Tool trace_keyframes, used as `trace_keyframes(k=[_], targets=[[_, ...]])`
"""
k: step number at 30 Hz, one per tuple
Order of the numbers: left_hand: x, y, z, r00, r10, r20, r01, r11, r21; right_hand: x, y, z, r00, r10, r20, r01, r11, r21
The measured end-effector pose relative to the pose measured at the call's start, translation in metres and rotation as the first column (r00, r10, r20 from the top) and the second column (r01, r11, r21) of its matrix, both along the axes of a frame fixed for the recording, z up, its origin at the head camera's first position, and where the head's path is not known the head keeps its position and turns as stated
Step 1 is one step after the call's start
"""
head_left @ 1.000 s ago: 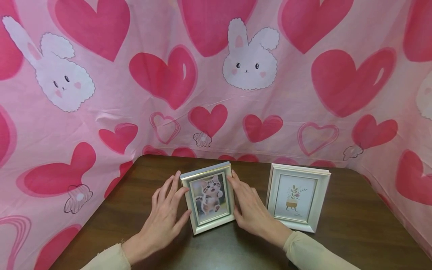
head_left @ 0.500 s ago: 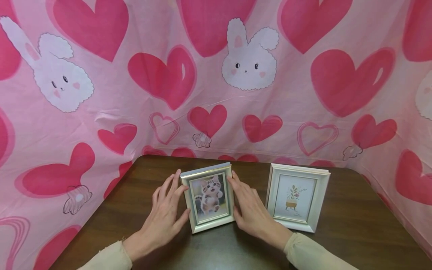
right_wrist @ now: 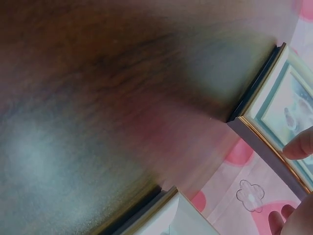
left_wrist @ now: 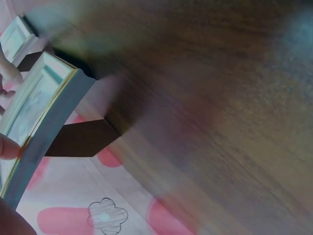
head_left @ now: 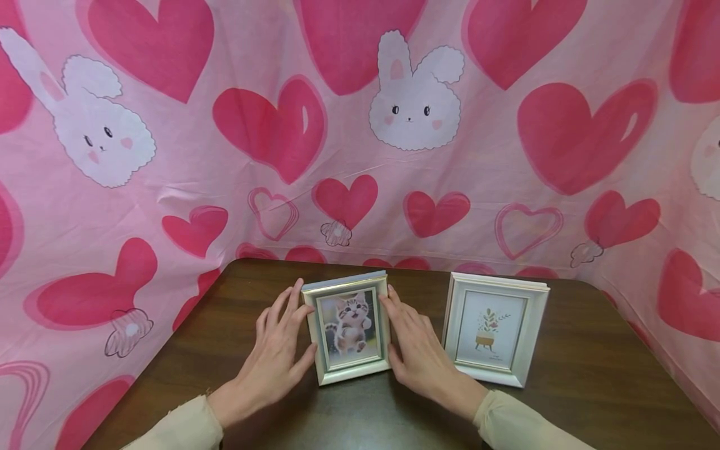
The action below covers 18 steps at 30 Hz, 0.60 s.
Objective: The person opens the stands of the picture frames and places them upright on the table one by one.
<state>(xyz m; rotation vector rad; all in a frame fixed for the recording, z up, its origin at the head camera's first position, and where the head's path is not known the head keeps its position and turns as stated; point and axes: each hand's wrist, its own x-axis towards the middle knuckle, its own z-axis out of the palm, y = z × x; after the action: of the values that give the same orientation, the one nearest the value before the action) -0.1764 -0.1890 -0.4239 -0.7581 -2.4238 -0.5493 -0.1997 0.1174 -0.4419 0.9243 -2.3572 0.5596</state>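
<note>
A silvery picture frame [head_left: 355, 371] with a kitten photo [head_left: 350, 328] stands on the table, tilted slightly back and angled to one side. My left hand [head_left: 272, 356] holds its left edge, with the index finger near the top corner and the thumb lower down. On the opposite edge, my right hand [head_left: 420, 356] grips the frame in the same way. In the left wrist view, a dark support leg [left_wrist: 83, 139] sticks out behind the frame. To the right stands a white frame [head_left: 529, 334] with a potted-plant print, partly behind my right wrist.
The dark brown wooden table [head_left: 596, 375] has a rounded far corner on each side. A pink curtain [head_left: 484, 169] with hearts and rabbits hangs behind the table and around its sides.
The kitten frame has turned slightly, its lower left corner shifting a little back. Both hands keep to its edges. The white frame stays in place.
</note>
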Motion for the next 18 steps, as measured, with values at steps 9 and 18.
trace_keyframes(k=[9, 18], targets=[[-0.006, -0.001, 0.001, 1.0, -0.009, -0.003, 0.008, 1.0, -0.006, 0.005, -0.001, 0.004, 0.999, -0.018, 0.036, 0.018, 1.0, 0.007], [-0.011, -0.001, 0.003, 0.999, -0.033, 0.004, 0.033, 0.999, 0.0, 0.011, -0.001, 0.005, 0.998, -0.038, 0.047, 0.037, 0.999, 0.006]])
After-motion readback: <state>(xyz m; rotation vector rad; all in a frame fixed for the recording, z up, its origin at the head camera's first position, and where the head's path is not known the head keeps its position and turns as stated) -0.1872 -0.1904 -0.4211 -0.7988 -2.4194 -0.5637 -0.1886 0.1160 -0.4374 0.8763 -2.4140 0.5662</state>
